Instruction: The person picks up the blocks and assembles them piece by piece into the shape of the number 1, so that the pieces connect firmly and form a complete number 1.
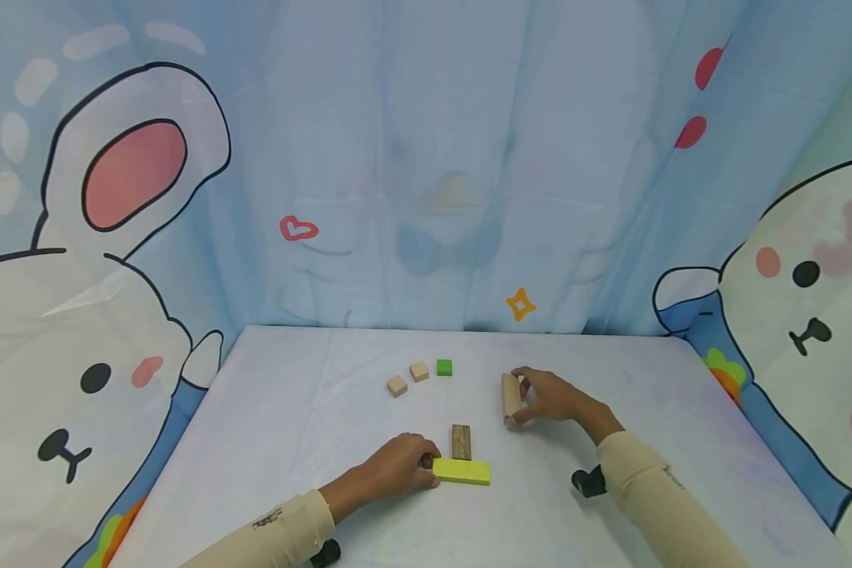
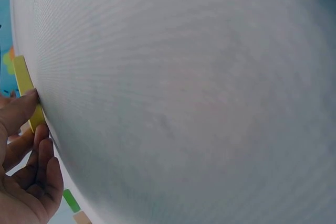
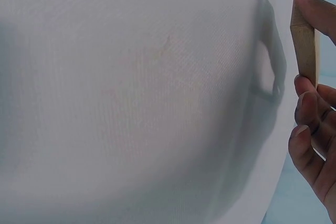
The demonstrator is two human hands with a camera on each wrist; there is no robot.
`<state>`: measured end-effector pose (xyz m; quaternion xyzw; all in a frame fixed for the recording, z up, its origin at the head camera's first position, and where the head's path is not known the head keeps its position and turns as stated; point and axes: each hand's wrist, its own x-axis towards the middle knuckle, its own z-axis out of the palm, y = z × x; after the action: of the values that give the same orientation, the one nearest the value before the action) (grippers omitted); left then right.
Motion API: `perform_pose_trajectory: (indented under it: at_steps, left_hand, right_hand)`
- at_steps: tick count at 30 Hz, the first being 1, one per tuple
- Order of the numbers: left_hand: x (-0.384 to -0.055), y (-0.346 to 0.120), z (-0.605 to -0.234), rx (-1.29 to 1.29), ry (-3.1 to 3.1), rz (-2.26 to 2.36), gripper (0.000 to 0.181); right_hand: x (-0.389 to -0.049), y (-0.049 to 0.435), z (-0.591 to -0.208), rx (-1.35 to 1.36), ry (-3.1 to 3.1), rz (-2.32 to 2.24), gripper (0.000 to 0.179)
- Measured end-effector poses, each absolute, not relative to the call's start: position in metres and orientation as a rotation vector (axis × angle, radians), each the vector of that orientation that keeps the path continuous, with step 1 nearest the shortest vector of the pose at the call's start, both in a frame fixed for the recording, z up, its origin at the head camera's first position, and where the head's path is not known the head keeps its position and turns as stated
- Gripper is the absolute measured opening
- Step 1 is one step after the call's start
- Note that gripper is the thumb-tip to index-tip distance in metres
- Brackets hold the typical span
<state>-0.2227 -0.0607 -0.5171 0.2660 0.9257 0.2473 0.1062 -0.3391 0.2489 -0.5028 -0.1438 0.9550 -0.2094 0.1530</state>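
Note:
My left hand [image 1: 397,464] pinches the left end of a flat yellow block [image 1: 466,472] between thumb and fingers. In the left wrist view, the yellow block [image 2: 24,80] shows at the far left edge, under the thumb. Just beyond its long side lies a dark brown wooden block [image 1: 461,442], pointing away from me. Farther right, my right hand [image 1: 557,397] grips a pale wooden block [image 1: 510,394] by its two ends. The right wrist view shows this wooden block [image 3: 304,48] spanning from thumb to fingertips.
Toward the back of the white-covered table [image 1: 312,371] sit a small green cube [image 1: 444,368] and two pale wooden cubes, one nearer the green [image 1: 419,371] and one to its left [image 1: 397,386]. A printed curtain [image 1: 426,158] hangs behind the table.

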Motion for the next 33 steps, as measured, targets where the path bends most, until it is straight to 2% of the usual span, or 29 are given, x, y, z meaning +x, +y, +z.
perform_pose_trajectory:
  at_steps: [33]
  left_hand:
    - [-0.222,-0.06,-0.515,0.783,2.733,0.729,0.03]
  right_hand:
    - [-0.335,0.228,-0.496,-0.454,2.733,-0.594,0.1]
